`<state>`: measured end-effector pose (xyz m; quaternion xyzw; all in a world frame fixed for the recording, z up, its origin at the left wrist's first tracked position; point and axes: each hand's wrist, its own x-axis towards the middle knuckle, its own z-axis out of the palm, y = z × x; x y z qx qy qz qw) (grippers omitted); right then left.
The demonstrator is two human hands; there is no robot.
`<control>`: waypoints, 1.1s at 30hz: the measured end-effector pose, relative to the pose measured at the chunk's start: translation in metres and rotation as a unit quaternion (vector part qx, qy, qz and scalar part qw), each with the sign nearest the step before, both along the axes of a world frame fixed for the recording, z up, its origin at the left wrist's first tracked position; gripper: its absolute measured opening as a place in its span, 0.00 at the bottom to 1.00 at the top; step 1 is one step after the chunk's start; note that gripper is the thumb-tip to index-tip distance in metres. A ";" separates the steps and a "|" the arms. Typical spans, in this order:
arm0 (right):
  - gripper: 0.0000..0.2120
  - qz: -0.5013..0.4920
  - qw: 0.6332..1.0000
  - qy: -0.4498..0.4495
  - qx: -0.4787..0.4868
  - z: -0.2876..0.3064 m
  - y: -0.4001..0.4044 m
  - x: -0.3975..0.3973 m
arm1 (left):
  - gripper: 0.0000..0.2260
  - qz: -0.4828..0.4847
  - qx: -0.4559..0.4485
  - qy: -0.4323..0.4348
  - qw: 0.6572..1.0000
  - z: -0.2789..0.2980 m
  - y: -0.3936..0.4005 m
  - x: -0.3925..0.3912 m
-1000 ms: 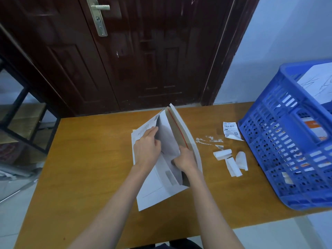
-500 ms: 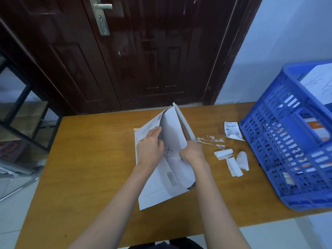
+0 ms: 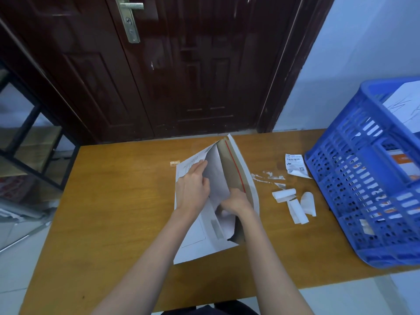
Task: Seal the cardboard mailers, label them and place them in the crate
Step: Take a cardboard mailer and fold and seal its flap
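Note:
A white cardboard mailer (image 3: pixel 200 237) lies in the middle of the wooden table (image 3: pixel 113 212), its mouth spread open toward the right. The brown inside and a red tear strip (image 3: pixel 236 169) show on the raised flap. My left hand (image 3: pixel 193 189) presses flat on the mailer's top face near its far edge. My right hand (image 3: pixel 236 202) grips the white sheet (image 3: pixel 216 176) tucked in the opening. A blue plastic crate (image 3: pixel 363 201) stands at the right with white mailers inside. A printed label (image 3: pixel 295 165) lies beside the crate.
Peeled backing strips and curled paper scraps (image 3: pixel 293 201) litter the table between the mailer and the crate. A small tape scrap (image 3: pixel 175 163) lies left of the mailer's far corner. A dark wooden door (image 3: pixel 181 64) stands behind the table, a black metal rack (image 3: pixel 29 142) to the left.
The flap was pushed almost shut half a second ago and has swung open again, showing the brown inside and red strip. My right hand slid back down toward the near end.

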<state>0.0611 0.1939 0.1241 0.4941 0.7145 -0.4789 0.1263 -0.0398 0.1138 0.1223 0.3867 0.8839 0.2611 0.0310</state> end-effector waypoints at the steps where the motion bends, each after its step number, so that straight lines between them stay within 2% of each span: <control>1: 0.08 0.000 1.000 -0.001 -0.001 0.000 0.001 0.000 | 0.23 0.001 0.003 -0.001 1.000 0.001 0.000 0.000; 6: 0.16 -0.030 0.998 0.041 0.046 -0.001 0.004 -0.001 | 0.22 0.004 0.006 -0.011 1.000 0.000 0.005 0.000; 11: 0.14 0.024 1.000 -0.003 0.018 -0.004 0.005 0.001 | 0.20 0.011 0.004 -0.002 1.000 0.002 0.008 0.001; 14: 0.20 -0.041 0.995 0.005 0.093 -0.011 0.012 0.004 | 0.16 0.003 -0.012 -0.018 1.000 -0.001 0.012 0.000; 16: 0.15 -0.077 0.988 0.007 0.134 -0.017 0.020 0.009 | 0.16 0.000 -0.006 -0.087 0.996 -0.006 0.016 0.000; 17: 0.14 -0.094 0.988 0.015 0.119 -0.021 0.024 0.011 | 0.17 -0.001 -0.004 -0.156 0.988 -0.008 0.018 0.001; 19: 0.14 -0.111 0.991 0.027 0.066 -0.031 0.025 0.015 | 0.19 -0.011 -0.014 -0.321 0.947 -0.018 0.021 0.004; 20: 0.13 -0.111 0.992 0.027 0.047 -0.038 0.023 0.017 | 0.19 -0.021 -0.034 -0.367 0.929 -0.025 0.020 0.006; 21: 0.13 -0.111 0.993 0.028 0.035 -0.045 0.020 0.020 | 0.19 -0.041 -0.066 -0.376 0.923 -0.033 0.018 0.007; 26: 0.15 -0.131 0.990 0.043 0.042 -0.072 0.015 0.033 | 0.21 -0.149 -0.202 -0.314 0.916 -0.065 0.002 0.007; 29: 0.16 -0.185 0.979 0.041 0.073 -0.080 0.016 0.042 | 0.21 -0.163 -0.209 -0.289 0.920 -0.077 0.000 0.004; 31: 0.16 -0.218 0.968 -0.012 0.122 -0.083 0.015 0.049 | 0.22 -0.133 -0.186 -0.241 0.943 -0.081 0.003 -0.005; 33: 0.23 -0.226 0.953 -0.096 0.177 -0.086 0.012 0.058 | 0.25 -0.112 -0.197 -0.151 0.962 -0.081 0.006 -0.020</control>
